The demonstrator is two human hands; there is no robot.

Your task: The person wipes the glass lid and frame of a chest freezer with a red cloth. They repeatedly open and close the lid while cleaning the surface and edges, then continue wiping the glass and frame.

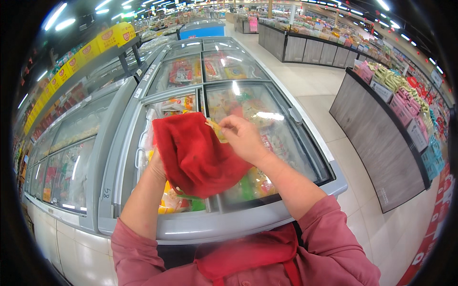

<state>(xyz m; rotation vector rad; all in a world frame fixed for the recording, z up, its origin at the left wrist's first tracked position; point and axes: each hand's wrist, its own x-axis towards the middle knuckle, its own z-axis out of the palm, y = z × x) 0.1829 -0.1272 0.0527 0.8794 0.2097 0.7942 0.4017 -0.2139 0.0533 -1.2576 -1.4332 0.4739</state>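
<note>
A red cloth (200,153) hangs spread over an open chest freezer (229,221). My left hand (156,164) holds it up from the left side, with the fingers hidden behind the fabric. At the cloth's upper right edge, my right hand (243,137) pinches a thin yellow strip (214,125) between thumb and fingers. What the strip is made of I cannot tell. Beneath the cloth, packaged frozen food (171,200) shows through the uncovered left part of the freezer. A sliding glass lid (257,107) covers the right part, under my right forearm.
A second glass-topped freezer (68,153) stands close on the left, below a shelf with yellow signs (86,52). Tiled floor (318,107) runs along the right. Beyond it are a wood-panelled display stand (379,139) with packaged goods and a long counter (307,46).
</note>
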